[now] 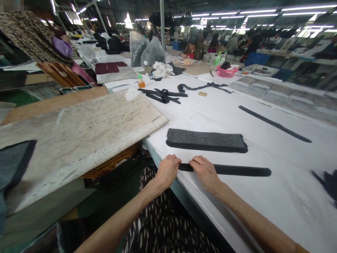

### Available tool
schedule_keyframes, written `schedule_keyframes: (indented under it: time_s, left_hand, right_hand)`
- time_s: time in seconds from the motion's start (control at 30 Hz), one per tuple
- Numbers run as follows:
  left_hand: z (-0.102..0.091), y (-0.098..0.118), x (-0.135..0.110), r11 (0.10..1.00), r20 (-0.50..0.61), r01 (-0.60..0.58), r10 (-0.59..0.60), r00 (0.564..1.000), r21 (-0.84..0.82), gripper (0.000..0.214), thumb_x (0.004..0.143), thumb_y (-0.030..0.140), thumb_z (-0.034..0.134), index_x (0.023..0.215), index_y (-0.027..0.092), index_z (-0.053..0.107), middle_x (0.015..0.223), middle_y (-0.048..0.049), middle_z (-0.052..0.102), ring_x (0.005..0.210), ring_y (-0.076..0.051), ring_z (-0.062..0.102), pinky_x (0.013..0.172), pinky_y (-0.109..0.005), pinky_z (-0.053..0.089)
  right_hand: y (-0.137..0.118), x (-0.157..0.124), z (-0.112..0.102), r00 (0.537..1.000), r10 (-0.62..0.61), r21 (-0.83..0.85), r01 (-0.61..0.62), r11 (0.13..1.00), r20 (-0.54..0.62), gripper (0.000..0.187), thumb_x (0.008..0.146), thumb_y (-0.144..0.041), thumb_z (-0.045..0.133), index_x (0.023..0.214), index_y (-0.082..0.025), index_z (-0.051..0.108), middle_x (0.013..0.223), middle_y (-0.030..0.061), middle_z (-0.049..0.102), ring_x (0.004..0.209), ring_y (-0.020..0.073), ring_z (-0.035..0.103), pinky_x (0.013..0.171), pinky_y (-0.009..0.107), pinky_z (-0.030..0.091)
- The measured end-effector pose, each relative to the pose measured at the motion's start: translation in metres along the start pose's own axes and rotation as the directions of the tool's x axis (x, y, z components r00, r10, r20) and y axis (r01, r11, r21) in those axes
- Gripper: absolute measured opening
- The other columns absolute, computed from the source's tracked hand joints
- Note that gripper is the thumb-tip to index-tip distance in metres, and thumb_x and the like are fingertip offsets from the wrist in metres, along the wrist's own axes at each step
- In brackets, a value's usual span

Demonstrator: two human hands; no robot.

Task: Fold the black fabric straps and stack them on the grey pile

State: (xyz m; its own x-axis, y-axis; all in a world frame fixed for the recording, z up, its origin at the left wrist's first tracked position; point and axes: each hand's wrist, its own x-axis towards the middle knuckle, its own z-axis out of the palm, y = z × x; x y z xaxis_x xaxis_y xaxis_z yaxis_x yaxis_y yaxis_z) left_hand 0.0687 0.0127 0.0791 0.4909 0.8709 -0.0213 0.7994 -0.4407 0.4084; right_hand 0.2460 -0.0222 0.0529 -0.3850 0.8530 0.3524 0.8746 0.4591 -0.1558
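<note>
A long black fabric strip [242, 170] lies flat along the near edge of the white table [284, 196]. My left hand [168, 170] pinches its left end between thumb and fingers. A short way to the right, my right hand [205, 170] is closed on the same strip, fingers curled over its upper edge. Just beyond the hands rests a stack of dark grey knitted pieces [206, 138] with a black front edge. The undersides of both hands' fingertips are hidden.
Loose black strips [163, 94] lie in a tangle farther back, near an orange-filled bottle [141, 81]. A single black strip [273, 123] lies to the right. At left stands a stained, cloth-covered board [86, 130]. A pink basket [226, 71] sits at the back.
</note>
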Motion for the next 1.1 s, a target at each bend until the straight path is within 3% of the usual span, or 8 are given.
schedule_keyframes:
  time_s: [0.2,0.37,0.57,0.8,0.97,1.1]
  left_hand:
    - [0.002,-0.006,-0.005,0.983,0.000,-0.144,0.145,0.989,0.114,0.024,0.084,0.005,0.043,0.083,0.018,0.063,0.083,-0.0043,0.059,0.082,-0.019,0.050,0.070,-0.030,0.044]
    - [0.008,-0.014,-0.008,0.935,-0.008,-0.289,0.297,0.955,0.205,0.016,0.081,0.005,0.046,0.085,0.016,0.057,0.087,-0.0059,0.056,0.083,-0.021,0.047,0.073,-0.033,0.045]
    - [0.004,-0.015,-0.013,0.866,0.116,-0.405,0.389,0.914,0.292,0.024,0.073,0.002,0.048,0.095,0.011,0.053,0.092,-0.0099,0.054,0.086,-0.024,0.047,0.077,-0.037,0.044]
    - [0.007,-0.019,-0.013,0.764,0.186,-0.520,0.488,0.853,0.381,0.026,0.081,0.001,0.035,0.098,0.011,0.053,0.092,-0.0110,0.054,0.086,-0.024,0.047,0.078,-0.038,0.043]
    - [0.005,-0.022,-0.016,0.718,0.213,-0.551,0.512,0.832,0.425,0.029,0.084,0.003,0.034,0.105,0.010,0.053,0.100,-0.0115,0.054,0.089,-0.023,0.047,0.082,-0.037,0.042]
    - [0.003,-0.032,-0.022,0.786,0.139,-0.483,0.468,0.873,0.387,0.042,0.080,0.003,0.040,0.120,0.012,0.047,0.110,-0.0099,0.053,0.097,-0.023,0.047,0.089,-0.036,0.041]
  right_hand:
    - [-0.004,-0.005,-0.001,0.996,-0.087,-0.074,0.085,0.994,-0.029,0.018,0.088,-0.011,0.045,0.088,-0.016,0.063,0.082,0.0059,0.056,0.077,0.0184,0.046,0.071,0.031,0.040]
    - [-0.005,-0.006,-0.003,0.990,-0.143,-0.116,0.141,0.983,-0.011,0.020,0.088,-0.009,0.043,0.089,-0.014,0.063,0.083,0.0064,0.056,0.077,0.0186,0.046,0.071,0.031,0.040]
    - [-0.002,-0.007,-0.003,0.975,-0.221,-0.189,0.223,0.956,0.031,0.020,0.087,-0.008,0.043,0.090,-0.012,0.062,0.081,0.0066,0.055,0.075,0.0191,0.045,0.068,0.032,0.039]
    - [0.003,-0.008,-0.003,0.953,-0.287,-0.239,0.303,0.923,0.098,0.021,0.085,-0.005,0.044,0.098,-0.011,0.059,0.085,0.0076,0.055,0.076,0.0195,0.045,0.067,0.032,0.038]
    - [-0.003,-0.003,-0.010,0.945,-0.277,-0.254,0.315,0.915,0.175,0.025,0.086,-0.009,0.047,0.109,-0.014,0.054,0.084,0.0057,0.054,0.075,0.0192,0.046,0.067,0.032,0.037]
    - [-0.005,-0.001,-0.012,0.943,-0.276,-0.269,0.318,0.909,0.183,0.028,0.085,-0.007,0.047,0.111,-0.015,0.053,0.086,0.0059,0.055,0.076,0.0189,0.047,0.067,0.032,0.036]
